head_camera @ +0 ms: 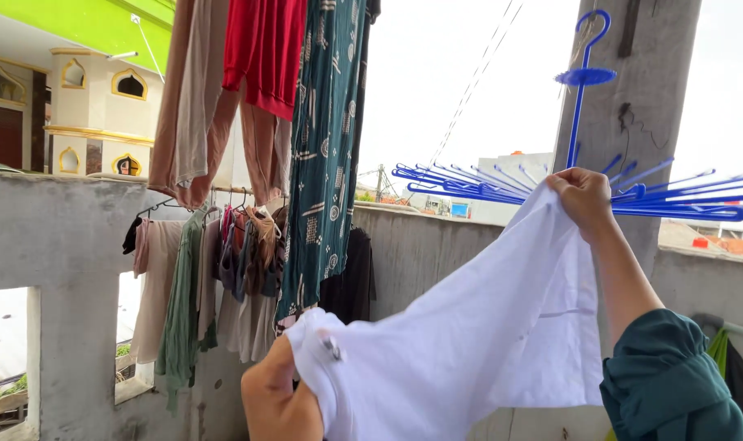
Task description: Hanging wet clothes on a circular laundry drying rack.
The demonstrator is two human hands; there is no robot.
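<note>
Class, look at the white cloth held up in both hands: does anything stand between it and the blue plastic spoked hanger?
Nothing visible does. The right hand lifts a corner of the white cloth right up against the blue plastic spoked hanger; the left hand grips the lower corner. The green patterned hanging garment hangs off to the left.

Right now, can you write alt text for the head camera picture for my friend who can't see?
Two bare hands, left hand low and right hand high, stretch a white cloth up to a blue plastic multi-arm hanger by a grey concrete pillar. Colourful clothes hang along the balcony wall.
</note>
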